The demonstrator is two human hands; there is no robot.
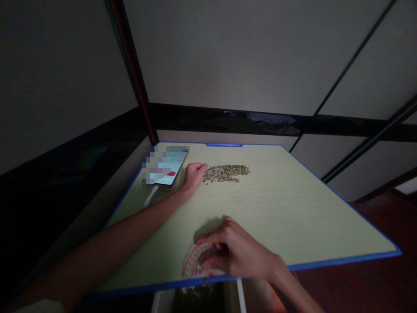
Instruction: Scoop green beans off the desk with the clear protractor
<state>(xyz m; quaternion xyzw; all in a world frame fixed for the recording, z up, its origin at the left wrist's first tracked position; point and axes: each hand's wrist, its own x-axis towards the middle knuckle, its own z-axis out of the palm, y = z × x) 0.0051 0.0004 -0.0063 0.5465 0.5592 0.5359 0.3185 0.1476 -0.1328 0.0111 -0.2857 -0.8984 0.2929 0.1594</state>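
Note:
A patch of small green and brown grains [227, 173], like seeds or beans, lies spread over the pale tabletop [276, 208]. My left hand [194, 176] rests at the left end of this patch, curled closed with the thumb on top. Its inner fingers face away, so anything inside them is hidden. Close to the front edge, my right hand [236, 250] grips a clear protractor [192, 261] with red markings between thumb and fingers. The protractor lies low over the tabletop beside the blue rim, and the hand covers part of it.
A lit phone [171, 167] with a white cable [150, 198] lies at the table's left side. Below the front edge stands a white-walled box [241, 295] with dark contents. Cabinet panels [221, 56] rise behind the table; reddish floor [368, 226] shows at right.

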